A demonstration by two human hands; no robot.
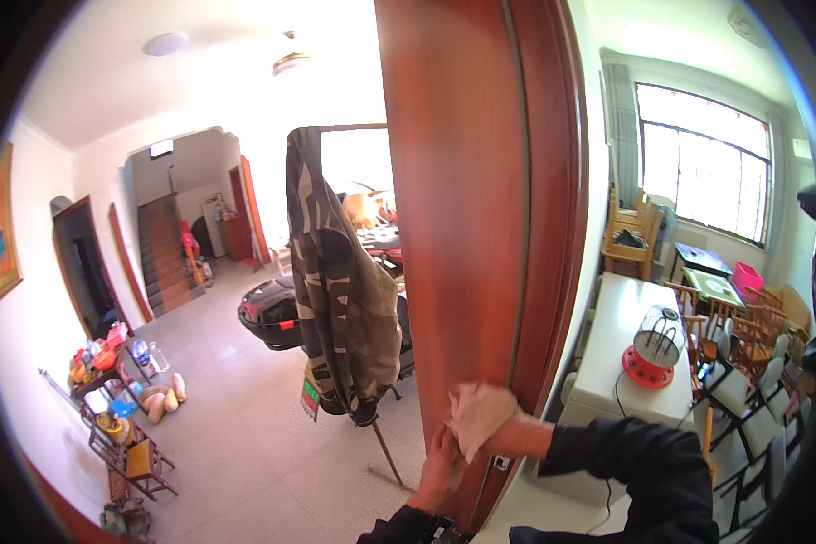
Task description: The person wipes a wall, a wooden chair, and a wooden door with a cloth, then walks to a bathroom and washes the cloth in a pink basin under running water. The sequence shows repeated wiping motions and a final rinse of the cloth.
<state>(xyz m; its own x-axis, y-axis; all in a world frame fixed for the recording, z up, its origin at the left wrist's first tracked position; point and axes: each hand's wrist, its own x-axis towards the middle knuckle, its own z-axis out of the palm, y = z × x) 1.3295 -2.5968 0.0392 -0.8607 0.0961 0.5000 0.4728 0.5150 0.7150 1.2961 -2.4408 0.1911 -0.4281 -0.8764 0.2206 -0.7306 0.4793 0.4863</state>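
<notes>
Low on a reddish-brown wooden door (459,204), my right hand (513,432) holds a pale beige cloth (483,411) against the door face. My left hand (442,469) is just below and to the left, by the door's edge, its fingers close to the cloth's lower end. Whether the left fingers grip anything is unclear. A metal strike or latch plate (500,462) shows just beneath my right wrist. Both forearms wear dark sleeves.
Left of the door, a camouflage jacket (343,292) hangs near a parked motorbike with a black top case (268,313). At right, a red-based wire-caged heater (648,367) stands on a white cabinet (595,367), beside several chairs (727,394). A small wooden chair (141,459) stands at far left.
</notes>
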